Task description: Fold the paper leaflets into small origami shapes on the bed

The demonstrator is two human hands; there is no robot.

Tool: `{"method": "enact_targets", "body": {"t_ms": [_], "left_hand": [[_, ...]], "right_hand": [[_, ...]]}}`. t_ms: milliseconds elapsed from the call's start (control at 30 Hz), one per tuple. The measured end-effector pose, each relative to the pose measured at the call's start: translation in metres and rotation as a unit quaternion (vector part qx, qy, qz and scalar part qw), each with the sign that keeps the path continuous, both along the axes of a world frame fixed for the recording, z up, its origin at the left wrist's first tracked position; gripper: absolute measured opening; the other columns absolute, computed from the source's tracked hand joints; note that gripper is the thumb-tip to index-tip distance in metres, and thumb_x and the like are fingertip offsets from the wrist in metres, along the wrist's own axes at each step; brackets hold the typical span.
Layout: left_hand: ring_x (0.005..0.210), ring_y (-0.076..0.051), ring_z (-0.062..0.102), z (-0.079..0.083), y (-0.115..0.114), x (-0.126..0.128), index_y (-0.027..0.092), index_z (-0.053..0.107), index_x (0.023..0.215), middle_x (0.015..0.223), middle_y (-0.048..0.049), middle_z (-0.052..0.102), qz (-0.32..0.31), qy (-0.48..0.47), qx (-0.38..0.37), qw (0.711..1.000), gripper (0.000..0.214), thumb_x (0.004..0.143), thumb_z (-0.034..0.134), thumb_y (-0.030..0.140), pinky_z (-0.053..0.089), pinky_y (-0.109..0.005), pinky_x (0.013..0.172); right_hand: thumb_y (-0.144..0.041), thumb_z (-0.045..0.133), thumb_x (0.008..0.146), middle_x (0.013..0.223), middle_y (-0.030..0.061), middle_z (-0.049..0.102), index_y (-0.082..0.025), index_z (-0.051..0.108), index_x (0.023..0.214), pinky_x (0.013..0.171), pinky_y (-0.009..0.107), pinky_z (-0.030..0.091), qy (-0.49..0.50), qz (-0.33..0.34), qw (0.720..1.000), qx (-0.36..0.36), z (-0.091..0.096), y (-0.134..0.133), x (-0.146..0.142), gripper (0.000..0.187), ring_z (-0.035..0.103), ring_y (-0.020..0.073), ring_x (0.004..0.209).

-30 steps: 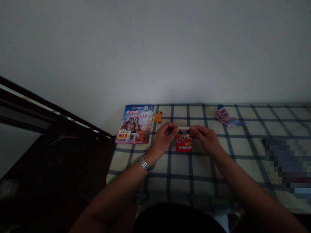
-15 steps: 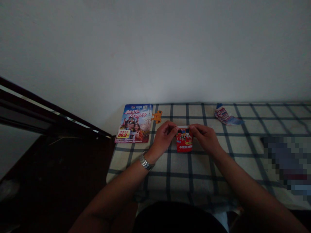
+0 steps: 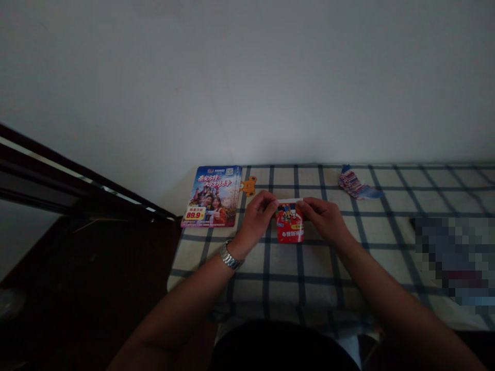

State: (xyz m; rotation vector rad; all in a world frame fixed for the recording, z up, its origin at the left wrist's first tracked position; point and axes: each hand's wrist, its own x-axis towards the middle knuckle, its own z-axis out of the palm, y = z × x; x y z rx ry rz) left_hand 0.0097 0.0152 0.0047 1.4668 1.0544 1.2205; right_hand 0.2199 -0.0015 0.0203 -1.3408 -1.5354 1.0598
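Note:
Over the middle of the checked cloth, a red printed leaflet (image 3: pixel 290 231) with cartoon figures is held between both hands, its lettering upside down from here. A white strip shows along its far edge, where the paper looks turned over. My left hand (image 3: pixel 260 212), with a metal watch on the wrist, pinches the leaflet's far left corner between thumb and fingers. At the far right corner, my right hand (image 3: pixel 324 215) grips it the same way. The fingertips partly cover both corners.
A pile of blue and pink leaflets (image 3: pixel 212 197) lies at the cloth's left end, with an orange bear-shaped piece (image 3: pixel 248 185) beside it. Toward the right sits a pleated paper piece (image 3: pixel 356 184). A blurred-out dark object (image 3: pixel 450 257) lies farther right. The wall (image 3: pixel 247 82) borders the checked cloth (image 3: pixel 251 278).
The white strip along the leaflet's far edge shows wider and plainer now. Both hands keep their pinch, barely moved. The whole view has shifted very slightly.

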Motion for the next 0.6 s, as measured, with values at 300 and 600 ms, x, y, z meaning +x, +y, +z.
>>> {"method": "enact_targets", "body": {"t_ms": [300,600], "left_hand": [[0.079,-0.014,0.058,0.0015,0.0013,-0.0006,0.020,0.061,0.091,0.087,0.0003,0.061,-0.026,0.050,0.023,0.998,0.010,0.096,0.060,0.029,0.047,-0.026,0.073],[0.079,-0.015,0.061,0.0042,0.0001,-0.0017,0.019,0.066,0.094,0.087,-0.0009,0.067,-0.064,0.083,0.019,0.994,0.020,0.097,0.065,0.038,0.047,-0.025,0.070]], "right_hand": [[-0.056,0.059,0.097,0.077,0.0046,0.074,-0.018,0.079,0.089,0.060,0.028,0.049,-0.050,0.016,0.998,0.023,-0.0004,0.0004,0.0020,0.044,0.064,0.0194,0.068],[-0.053,0.059,0.097,0.077,0.0037,0.076,-0.019,0.080,0.093,0.063,0.028,0.050,-0.067,0.036,0.997,0.023,-0.0048,0.0006,-0.0001,0.041,0.067,0.0200,0.071]]}}
